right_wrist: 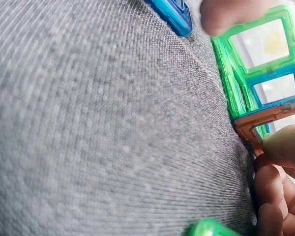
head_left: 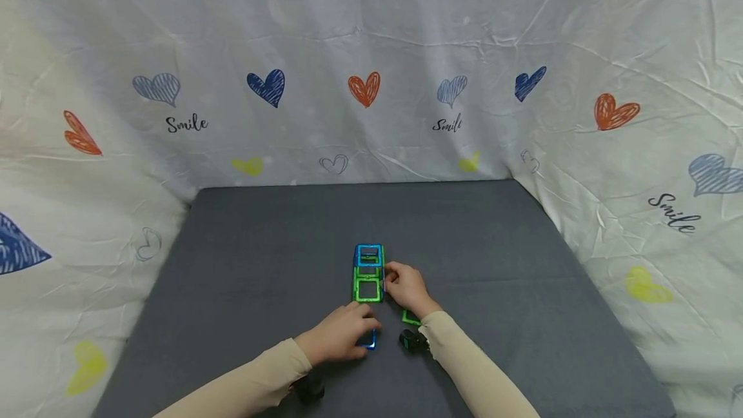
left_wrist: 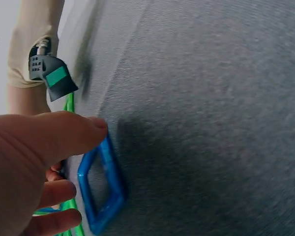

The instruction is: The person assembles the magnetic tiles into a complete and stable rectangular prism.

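Observation:
A small structure of see-through magnetic tiles, blue and green (head_left: 368,289), stands at mid-table in the head view. My right hand (head_left: 408,288) is at its right side. In the right wrist view, the thumb and fingers pinch the corner of an orange magnetic tile (right_wrist: 247,126) that lies against the structure. A blue square tile (left_wrist: 119,196) lies on the cloth under my left hand (head_left: 339,334). The left thumb (left_wrist: 83,132) reaches over that tile's edge in the left wrist view, while the other fingers extend loosely toward the structure. Part of the blue tile is hidden by the hand.
A green tile (head_left: 411,318) lies partly covered below my right wrist. Dark wrist cameras, one of them (head_left: 411,340) at the right sleeve, hang close to the table. The grey cloth table (head_left: 261,244) ends at a white curtain (head_left: 360,147) printed with hearts.

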The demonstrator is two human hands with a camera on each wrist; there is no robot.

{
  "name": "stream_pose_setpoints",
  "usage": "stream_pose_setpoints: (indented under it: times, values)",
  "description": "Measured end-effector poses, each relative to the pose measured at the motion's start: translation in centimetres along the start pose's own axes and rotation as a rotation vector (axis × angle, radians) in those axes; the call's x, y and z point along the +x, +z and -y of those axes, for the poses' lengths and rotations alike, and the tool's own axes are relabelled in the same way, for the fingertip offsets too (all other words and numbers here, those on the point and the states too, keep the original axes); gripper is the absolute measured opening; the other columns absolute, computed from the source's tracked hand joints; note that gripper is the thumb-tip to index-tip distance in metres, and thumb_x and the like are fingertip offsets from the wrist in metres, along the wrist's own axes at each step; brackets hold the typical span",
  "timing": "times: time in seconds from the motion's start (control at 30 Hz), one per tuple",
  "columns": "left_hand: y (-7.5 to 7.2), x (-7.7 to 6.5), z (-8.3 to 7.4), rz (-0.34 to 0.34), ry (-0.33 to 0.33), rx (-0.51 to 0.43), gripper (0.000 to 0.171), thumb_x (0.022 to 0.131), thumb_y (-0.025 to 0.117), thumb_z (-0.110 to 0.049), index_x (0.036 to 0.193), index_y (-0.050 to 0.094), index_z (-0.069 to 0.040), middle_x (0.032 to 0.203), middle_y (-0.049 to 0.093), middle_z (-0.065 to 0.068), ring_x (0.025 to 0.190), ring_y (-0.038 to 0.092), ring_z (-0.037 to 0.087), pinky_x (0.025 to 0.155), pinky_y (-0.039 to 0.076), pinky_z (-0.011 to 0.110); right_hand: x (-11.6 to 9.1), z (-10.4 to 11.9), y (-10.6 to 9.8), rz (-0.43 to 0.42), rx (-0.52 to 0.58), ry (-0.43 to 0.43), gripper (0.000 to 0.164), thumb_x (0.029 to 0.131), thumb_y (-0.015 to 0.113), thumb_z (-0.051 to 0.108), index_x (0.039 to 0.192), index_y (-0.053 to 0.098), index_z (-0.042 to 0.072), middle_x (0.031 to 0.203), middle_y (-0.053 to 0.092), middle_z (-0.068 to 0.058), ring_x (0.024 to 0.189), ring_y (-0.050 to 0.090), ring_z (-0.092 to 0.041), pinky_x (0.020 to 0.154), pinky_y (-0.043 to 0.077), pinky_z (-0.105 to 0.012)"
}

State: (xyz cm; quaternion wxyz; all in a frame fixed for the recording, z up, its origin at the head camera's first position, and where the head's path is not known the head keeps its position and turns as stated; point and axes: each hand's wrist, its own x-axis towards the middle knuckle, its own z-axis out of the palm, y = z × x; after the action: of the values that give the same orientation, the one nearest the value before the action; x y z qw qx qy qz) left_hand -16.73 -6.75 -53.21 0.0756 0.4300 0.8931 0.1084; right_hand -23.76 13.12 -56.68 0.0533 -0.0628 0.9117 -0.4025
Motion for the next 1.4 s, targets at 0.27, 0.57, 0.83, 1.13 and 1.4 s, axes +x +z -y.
stream_pose_setpoints:
  times: [0.27, 0.57, 0.83, 1.13, 1.4]
  values:
    - [0.1, -0.3, -0.3, 0.014, -0.013, 0.041, 0.040, 0.083, 0.084, -0.024, 0.121, 0.073, -0.025, 0.119, 0.064, 0.003, 0.106, 0.058, 0.019, 0.082, 0.055, 0.034, 0.2, -0.2, 0.0, -0.013, -0.003, -0.033, 0.031, 0.095, 0.063, 0.010, 0.124, 0.070, 0.005, 0.087, 0.074, -0.003, 0.063, 0.058, -0.007, 0.062, 0.048, -0.026]
    - [0.3, 0.0, -0.4, 0.044, -0.024, 0.038, 0.035, 0.083, 0.084, -0.019, 0.116, 0.076, -0.026, 0.111, 0.063, 0.001, 0.100, 0.057, 0.015, 0.083, 0.055, 0.029, -0.1, 0.1, 0.0, -0.001, 0.001, -0.040, 0.031, 0.097, 0.062, 0.009, 0.127, 0.069, 0.004, 0.088, 0.072, -0.005, 0.062, 0.056, -0.008, 0.059, 0.046, -0.025]
    - [0.2, 0.4, -0.1, 0.073, -0.005, 0.026, 0.035, 0.080, 0.086, -0.021, 0.114, 0.077, -0.027, 0.108, 0.063, -0.002, 0.096, 0.055, 0.011, 0.082, 0.054, 0.025, -0.1, 0.1, 0.2, -0.014, -0.009, -0.013, 0.030, 0.098, 0.061, 0.010, 0.126, 0.070, 0.006, 0.088, 0.071, -0.003, 0.063, 0.056, -0.008, 0.060, 0.045, -0.025]
    - [-2.1, 0.8, 0.0, -0.001, 0.071, 0.047, 0.034, 0.080, 0.083, -0.024, 0.114, 0.077, -0.025, 0.106, 0.063, -0.001, 0.089, 0.051, 0.009, 0.079, 0.051, 0.022, 0.0, 0.0, 0.1, -0.030, -0.033, -0.036, 0.028, 0.095, 0.063, 0.009, 0.121, 0.072, 0.007, 0.086, 0.072, -0.003, 0.064, 0.056, -0.008, 0.062, 0.046, -0.026]
    - [-4.9, 1.6, 0.2, -0.080, 0.085, 0.074, 0.033, 0.082, 0.080, -0.021, 0.116, 0.076, -0.021, 0.112, 0.064, 0.002, 0.097, 0.056, 0.014, 0.084, 0.054, 0.024, 0.0, -0.1, 0.2, -0.034, -0.044, -0.050, 0.028, 0.093, 0.063, 0.008, 0.120, 0.073, 0.007, 0.086, 0.073, -0.003, 0.065, 0.056, -0.009, 0.063, 0.047, -0.027]
